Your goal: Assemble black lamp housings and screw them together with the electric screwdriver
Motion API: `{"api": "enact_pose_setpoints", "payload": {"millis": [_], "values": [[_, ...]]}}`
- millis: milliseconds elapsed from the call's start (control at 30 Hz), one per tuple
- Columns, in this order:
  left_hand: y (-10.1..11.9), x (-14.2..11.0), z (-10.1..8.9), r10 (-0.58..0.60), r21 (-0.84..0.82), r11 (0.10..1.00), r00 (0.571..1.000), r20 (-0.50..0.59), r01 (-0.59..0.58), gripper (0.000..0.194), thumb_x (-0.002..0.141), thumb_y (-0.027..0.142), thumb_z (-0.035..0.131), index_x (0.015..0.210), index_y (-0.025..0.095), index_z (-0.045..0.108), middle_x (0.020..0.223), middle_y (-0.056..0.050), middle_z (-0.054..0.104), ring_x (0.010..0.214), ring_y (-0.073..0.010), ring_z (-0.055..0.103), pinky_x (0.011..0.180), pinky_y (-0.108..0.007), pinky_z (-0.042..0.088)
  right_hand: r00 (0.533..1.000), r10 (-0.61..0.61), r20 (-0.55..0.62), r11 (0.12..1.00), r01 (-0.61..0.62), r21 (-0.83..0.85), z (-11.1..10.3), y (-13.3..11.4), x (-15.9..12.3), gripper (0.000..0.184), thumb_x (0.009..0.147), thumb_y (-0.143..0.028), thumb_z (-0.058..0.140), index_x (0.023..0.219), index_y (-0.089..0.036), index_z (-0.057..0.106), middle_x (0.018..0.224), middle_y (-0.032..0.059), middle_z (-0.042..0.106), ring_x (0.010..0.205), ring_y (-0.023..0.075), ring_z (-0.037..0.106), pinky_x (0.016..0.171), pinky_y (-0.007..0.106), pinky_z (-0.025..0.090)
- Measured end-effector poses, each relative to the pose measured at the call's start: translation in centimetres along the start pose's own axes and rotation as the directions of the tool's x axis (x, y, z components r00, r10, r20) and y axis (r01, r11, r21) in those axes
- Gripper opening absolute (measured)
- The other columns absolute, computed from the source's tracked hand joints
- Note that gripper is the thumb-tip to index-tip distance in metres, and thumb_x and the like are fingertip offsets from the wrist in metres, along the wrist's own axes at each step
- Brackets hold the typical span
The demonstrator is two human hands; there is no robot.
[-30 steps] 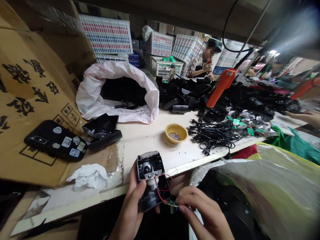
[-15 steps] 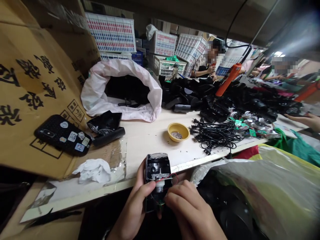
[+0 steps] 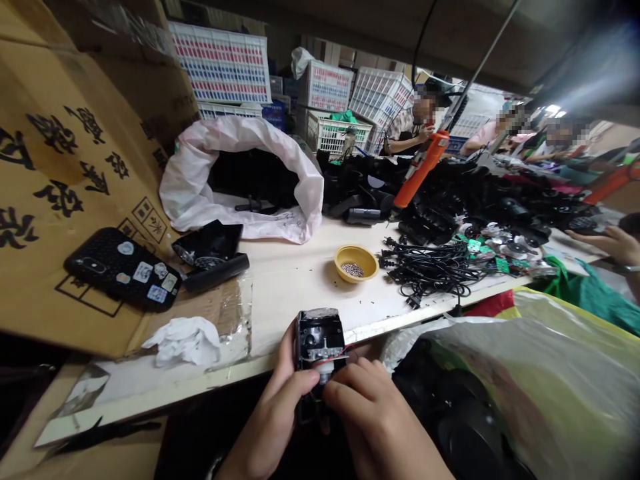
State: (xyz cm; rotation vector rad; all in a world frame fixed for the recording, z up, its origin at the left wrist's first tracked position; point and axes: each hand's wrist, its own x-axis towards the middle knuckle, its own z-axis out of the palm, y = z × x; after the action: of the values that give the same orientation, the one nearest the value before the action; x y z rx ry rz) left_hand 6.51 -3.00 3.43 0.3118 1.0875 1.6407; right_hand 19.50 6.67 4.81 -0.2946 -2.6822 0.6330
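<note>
In the head view, a black plastic housing (image 3: 320, 330) with a white motor part and thin red wires inside stands upright at the table's front edge. My left hand (image 3: 280, 407) is wrapped round its left side, thumb pressed on the white part. Across the lower right of the housing lies my right hand (image 3: 373, 407), fingers bent and pressed together at its inside. What those fingertips pinch is hidden. Beyond the housing sits a yellow bowl (image 3: 357, 264) of small screws.
Black power cords (image 3: 433, 260) and green circuit boards lie to the right. An orange electric screwdriver (image 3: 423, 170) hangs over black parts. A white sack (image 3: 240, 133), a phone (image 3: 125, 270) and a cardboard box (image 3: 65, 200) stand left. An open plastic bag (image 3: 500, 373) holds black parts. Co-workers sit behind.
The orange screwdriver has swung to the left. My right fingers have moved slightly up and left along the housing, and my left thumb has shifted a little to the right.
</note>
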Motion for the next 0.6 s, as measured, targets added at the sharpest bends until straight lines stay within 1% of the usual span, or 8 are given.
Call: {"api": "enact_pose_setpoints", "payload": {"millis": [67,133,167,233,333,400,467,600], "values": [[-0.4,0.1,-0.3,0.018,0.004,1.0,1.0,0.008,-0.018,0.082,0.084,0.028,0.058,0.153,0.032,0.014,0.146,-0.003,0.048,0.127,-0.0279,0.045,0.098,-0.034,0.041,0.996,0.09,0.005,0.995,-0.09,0.032,0.4,0.0,0.0,0.024,0.086,-0.002,0.049,0.089,-0.023,0.062,0.092,0.005,0.063,0.079,0.0192,0.057,0.067,0.03,0.047],[-0.7,0.1,-0.6,0.043,0.009,0.999,0.998,0.056,-0.043,0.089,0.079,0.02,0.059,0.153,0.032,0.01,0.148,-0.002,0.045,0.129,-0.0267,0.041,0.1,-0.032,0.038,0.988,0.157,-0.004,0.985,-0.156,0.078,0.8,0.1,0.0,0.022,0.088,-0.005,0.049,0.085,-0.023,0.061,0.092,0.0051,0.06,0.077,0.0177,0.057,0.066,0.028,0.048],[-0.8,0.0,-0.6,0.046,0.01,0.999,0.996,0.08,-0.047,0.091,0.079,0.017,0.058,0.153,0.033,0.008,0.147,-0.002,0.045,0.123,-0.0258,0.046,0.095,-0.032,0.042,0.985,0.174,-0.025,0.98,-0.17,0.106,0.8,0.1,0.0,0.019,0.09,-0.007,0.049,0.088,-0.023,0.06,0.093,0.0054,0.059,0.078,0.0174,0.058,0.067,0.027,0.049],[-0.9,0.0,-0.6,0.044,-0.001,0.999,0.995,0.09,-0.044,0.092,0.08,0.014,0.056,0.153,0.033,0.004,0.14,-0.005,0.049,0.098,-0.0212,0.055,0.08,-0.03,0.048,0.976,0.198,-0.092,0.969,-0.18,0.168,0.6,0.3,-0.1,0.013,0.092,-0.012,0.051,0.097,-0.022,0.057,0.096,0.0059,0.058,0.08,0.0168,0.06,0.069,0.026,0.052],[-0.4,-0.1,-0.2,0.064,-0.049,0.997,0.997,0.035,-0.062,0.091,0.08,0.014,0.056,0.152,0.03,0.003,0.114,-0.006,0.06,0.071,-0.0152,0.051,0.066,-0.029,0.048,0.96,0.232,-0.155,0.952,-0.191,0.24,0.1,1.1,-0.8,0.019,0.091,-0.019,0.056,0.109,-0.023,0.051,0.1,0.0052,0.06,0.083,0.0153,0.063,0.072,0.023,0.054],[0.1,-0.2,0.2,0.097,-0.075,0.992,0.995,-0.018,-0.098,0.09,0.079,0.014,0.056,0.152,0.029,0.004,0.099,-0.004,0.061,0.068,-0.0151,0.051,0.062,-0.028,0.047,0.961,0.239,-0.139,0.947,-0.198,0.254,-0.1,2.1,-1.8,0.022,0.091,-0.019,0.057,0.111,-0.025,0.05,0.097,0.003,0.063,0.082,0.0144,0.064,0.073,0.021,0.055],[0.6,-0.3,0.5,0.131,-0.083,0.987,0.988,-0.08,-0.138,0.088,0.08,0.014,0.055,0.151,0.029,0.005,0.093,-0.003,0.061,0.068,-0.015,0.053,0.062,-0.027,0.047,0.959,0.252,-0.129,0.942,-0.213,0.26,0.0,3.3,-3.0,0.02,0.09,-0.018,0.059,0.108,-0.025,0.052,0.09,0.0005,0.067,0.079,0.0136,0.067,0.073,0.019,0.055],[0.8,-0.3,0.5,0.158,-0.051,0.985,0.981,-0.113,-0.164,0.086,0.081,0.016,0.055,0.15,0.03,0.007,0.089,-0.002,0.063,0.062,-0.0143,0.055,0.064,-0.029,0.047,0.949,0.229,-0.217,0.944,-0.163,0.286,0.3,4.4,-4.1,0.011,0.09,-0.016,0.061,0.097,-0.024,0.059,0.079,-0.001,0.069,0.071,0.0125,0.069,0.066,0.015,0.054]]}}
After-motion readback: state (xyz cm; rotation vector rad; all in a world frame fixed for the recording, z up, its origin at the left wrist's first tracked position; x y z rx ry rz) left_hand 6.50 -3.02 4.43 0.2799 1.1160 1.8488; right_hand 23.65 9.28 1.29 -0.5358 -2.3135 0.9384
